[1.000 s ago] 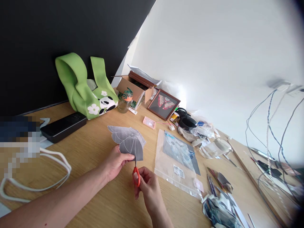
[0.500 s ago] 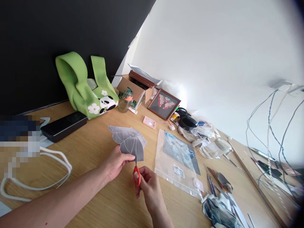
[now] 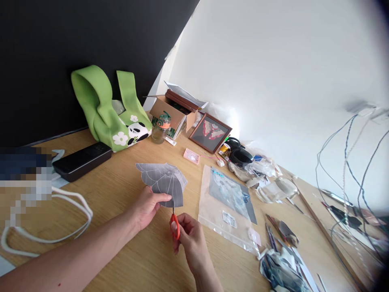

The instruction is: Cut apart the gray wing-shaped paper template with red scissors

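A grey sheet [image 3: 164, 180] with white wing-like lines is pinched by my left hand [image 3: 150, 207], the thumb lying on its lower edge; whether it is paper or cloth I cannot tell. My right hand [image 3: 190, 235] grips orange-handled scissors [image 3: 175, 227] by the loops. Their blades point away from me and meet the sheet's lower edge, just right of my left thumb. Part of the blades is hidden by the sheet. Both hands are above the wooden table [image 3: 121, 259].
Right of my hands lies a clear zip bag [image 3: 212, 223] with a blue-grey print. Behind are a framed butterfly [image 3: 210, 133], pink tray [image 3: 191, 156], bottle [image 3: 161, 129] and cardboard box [image 3: 170, 115]. A green bag [image 3: 103, 117] and black power bank [image 3: 82, 161] stand left.
The grey sheet has shifted and tilted slightly to the left with my left hand. My right hand and the scissors have barely moved.
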### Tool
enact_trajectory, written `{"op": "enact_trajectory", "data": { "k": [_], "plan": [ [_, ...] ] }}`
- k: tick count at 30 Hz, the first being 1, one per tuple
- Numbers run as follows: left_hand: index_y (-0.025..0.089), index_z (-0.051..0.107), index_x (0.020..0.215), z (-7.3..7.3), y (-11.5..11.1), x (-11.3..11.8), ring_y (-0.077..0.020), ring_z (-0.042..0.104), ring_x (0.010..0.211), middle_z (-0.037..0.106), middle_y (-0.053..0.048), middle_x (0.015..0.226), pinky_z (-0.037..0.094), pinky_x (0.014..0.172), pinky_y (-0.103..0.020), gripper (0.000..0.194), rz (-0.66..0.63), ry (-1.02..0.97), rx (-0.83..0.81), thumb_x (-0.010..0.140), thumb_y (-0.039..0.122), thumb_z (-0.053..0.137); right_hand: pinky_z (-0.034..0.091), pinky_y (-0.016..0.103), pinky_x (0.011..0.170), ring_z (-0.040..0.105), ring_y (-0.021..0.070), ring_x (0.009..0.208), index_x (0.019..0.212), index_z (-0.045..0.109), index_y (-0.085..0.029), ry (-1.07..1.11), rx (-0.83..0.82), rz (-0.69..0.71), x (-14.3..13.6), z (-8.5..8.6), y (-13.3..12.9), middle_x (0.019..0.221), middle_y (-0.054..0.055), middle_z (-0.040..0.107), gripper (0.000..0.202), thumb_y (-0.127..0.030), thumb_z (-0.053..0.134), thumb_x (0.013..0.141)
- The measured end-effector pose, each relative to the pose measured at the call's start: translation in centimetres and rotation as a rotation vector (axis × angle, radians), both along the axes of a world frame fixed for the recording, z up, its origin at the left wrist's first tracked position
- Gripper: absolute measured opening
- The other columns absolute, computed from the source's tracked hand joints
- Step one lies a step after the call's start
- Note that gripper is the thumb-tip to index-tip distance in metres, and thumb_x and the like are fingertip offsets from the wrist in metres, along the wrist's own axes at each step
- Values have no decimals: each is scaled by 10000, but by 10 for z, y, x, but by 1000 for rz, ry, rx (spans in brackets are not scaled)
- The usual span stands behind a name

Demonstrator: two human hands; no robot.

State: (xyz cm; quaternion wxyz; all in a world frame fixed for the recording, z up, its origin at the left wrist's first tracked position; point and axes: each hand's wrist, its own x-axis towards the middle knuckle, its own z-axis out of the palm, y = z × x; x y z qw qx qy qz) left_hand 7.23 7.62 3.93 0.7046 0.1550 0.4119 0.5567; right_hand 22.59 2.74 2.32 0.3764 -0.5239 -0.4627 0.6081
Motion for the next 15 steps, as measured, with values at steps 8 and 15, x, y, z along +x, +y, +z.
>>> {"op": "enact_trajectory", "data": {
  "k": [8,15],
  "plan": [
    [178,668,589,7,-3,2,-154,599,654,665,7,611,427,668,-285,208,-23,71,41,461,106,816,390,169,354,437,46,394,711,547,-148,9,-12,14,0,2,0,557,-53,504,522,-612,778,658],
    [179,685,612,7,-3,2,-138,595,670,676,13,629,427,677,-267,211,-23,53,49,462,112,817,384,170,346,426,44,377,706,547,-147,-2,-5,2,1,0,0,533,-61,490,531,-622,777,649]
  ]
}}
